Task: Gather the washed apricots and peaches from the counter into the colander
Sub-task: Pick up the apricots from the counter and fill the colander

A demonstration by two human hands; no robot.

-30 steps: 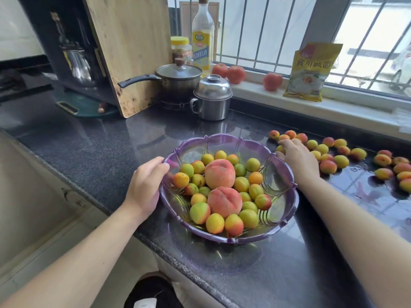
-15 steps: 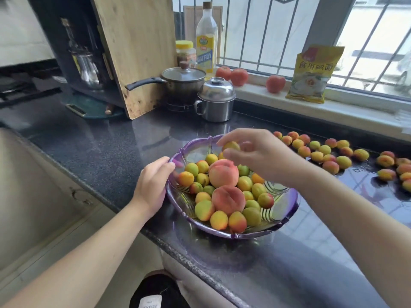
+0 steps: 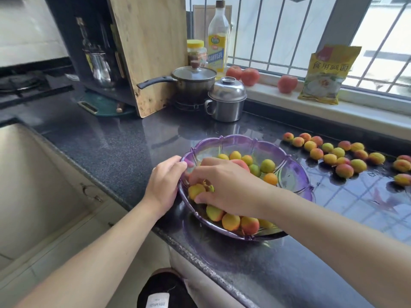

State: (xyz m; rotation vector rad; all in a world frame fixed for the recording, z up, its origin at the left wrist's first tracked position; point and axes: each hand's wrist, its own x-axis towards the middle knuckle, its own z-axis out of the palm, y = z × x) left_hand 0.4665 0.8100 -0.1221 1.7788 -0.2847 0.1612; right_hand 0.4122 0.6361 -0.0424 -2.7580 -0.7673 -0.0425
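The purple colander (image 3: 287,172), translucent with a scalloped rim and slotted walls, sits on the dark speckled counter (image 3: 115,147) and holds a heap of apricots and one peach (image 3: 241,164) that shows only partly behind the right hand (image 3: 224,187). That hand reaches into the near-left part of the bowl, fingers curled down around a yellow-green apricot (image 3: 196,190) which it grips between thumb and fingertips (something small and darker sits just beside the fingertips, too blurred to name). The left hand (image 3: 165,183) holds the colander's rim just left of that grip, fingers hooked over the edge and thumb out of sight.

Below the gripping fingers, at the near wall of the bowl, lie three apricots in a row (image 3: 231,221), yellow-orange with red blush. Beyond the right hand, further in, sit smaller ones from green to deep orange (image 3: 266,166).

Well to the right of the grip, outside the bowl, loose apricots (image 3: 329,152) lie scattered on the wet, glossy counter, yellow and green with reddish cheeks, a few more near the right frame edge.

Behind the colander stand a lidded steel pot (image 3: 226,101) and a lidded saucepan (image 3: 193,83) with a black handle.
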